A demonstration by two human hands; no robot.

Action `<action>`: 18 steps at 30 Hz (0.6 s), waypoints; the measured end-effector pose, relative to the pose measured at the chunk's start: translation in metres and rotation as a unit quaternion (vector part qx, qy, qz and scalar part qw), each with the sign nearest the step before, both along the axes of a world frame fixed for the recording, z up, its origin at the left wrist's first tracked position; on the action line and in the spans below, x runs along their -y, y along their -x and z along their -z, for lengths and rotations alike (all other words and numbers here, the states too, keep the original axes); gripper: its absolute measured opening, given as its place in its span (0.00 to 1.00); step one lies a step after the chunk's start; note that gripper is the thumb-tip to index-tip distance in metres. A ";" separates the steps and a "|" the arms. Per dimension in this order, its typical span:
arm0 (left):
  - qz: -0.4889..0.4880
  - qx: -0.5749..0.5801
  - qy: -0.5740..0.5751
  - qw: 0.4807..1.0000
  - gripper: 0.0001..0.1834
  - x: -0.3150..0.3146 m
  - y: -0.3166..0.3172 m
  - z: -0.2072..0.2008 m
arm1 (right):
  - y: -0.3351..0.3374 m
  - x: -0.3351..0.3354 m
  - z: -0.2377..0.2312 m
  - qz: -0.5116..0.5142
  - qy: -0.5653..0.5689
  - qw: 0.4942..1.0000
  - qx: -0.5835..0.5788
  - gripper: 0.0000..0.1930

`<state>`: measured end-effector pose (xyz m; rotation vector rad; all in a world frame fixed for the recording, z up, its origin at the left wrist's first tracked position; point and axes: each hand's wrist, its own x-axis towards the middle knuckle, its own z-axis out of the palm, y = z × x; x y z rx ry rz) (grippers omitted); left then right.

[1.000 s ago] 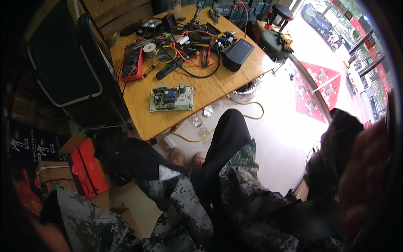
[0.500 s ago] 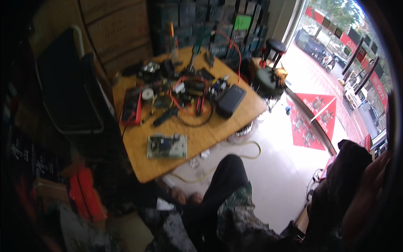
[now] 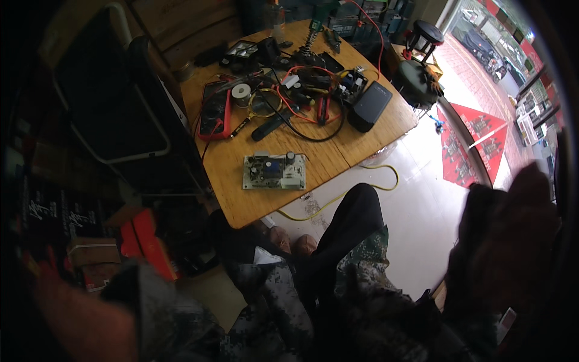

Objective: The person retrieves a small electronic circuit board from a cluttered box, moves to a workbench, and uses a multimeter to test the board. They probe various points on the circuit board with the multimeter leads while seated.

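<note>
Low at the left rim a blurred patch of my left hand (image 3: pixel 84 320) shows, its fingers lost in shadow and motion. My right hand (image 3: pixel 512 235) is raised at the right rim, dark and smeared, so I cannot make out its fingers or anything in them. Both hands are well apart from the wooden table (image 3: pixel 338 172). On its near corner lies a circuit board (image 3: pixel 274 171) with a blue part and a capacitor. Behind it are a screwdriver-like dark handle (image 3: pixel 271 125), a red multimeter (image 3: pixel 215 111), a solder spool (image 3: pixel 241 92) and a yellow-rimmed magnifying glass (image 3: pixel 264 104).
A black box-shaped device (image 3: pixel 370 107) sits near the table's right edge, beside tangled red and black leads. A soldering iron stand (image 3: pixel 309 43) is at the back. A folding chair (image 3: pixel 102 90) stands left, a stool (image 3: pixel 416 84) right. A yellow cable (image 3: pixel 386 169) crosses the floor.
The view has tilted downward, so the table sits higher in it. My left hand has come into view at the lower left. My right hand stays at the right rim.
</note>
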<state>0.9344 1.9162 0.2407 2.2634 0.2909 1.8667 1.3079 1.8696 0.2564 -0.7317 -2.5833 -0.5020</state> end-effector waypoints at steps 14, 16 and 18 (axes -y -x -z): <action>-0.088 -0.232 0.425 0.870 0.50 -0.108 -0.037 0.285 | 0.071 -0.128 0.297 0.161 0.365 0.878 -0.266 0.51; -0.098 -0.236 0.403 0.879 0.50 -0.111 -0.039 0.286 | 0.069 -0.135 0.299 0.156 0.368 0.872 -0.281 0.50; -0.104 -0.242 0.384 0.885 0.49 -0.115 -0.042 0.287 | 0.064 -0.140 0.301 0.147 0.363 0.865 -0.313 0.49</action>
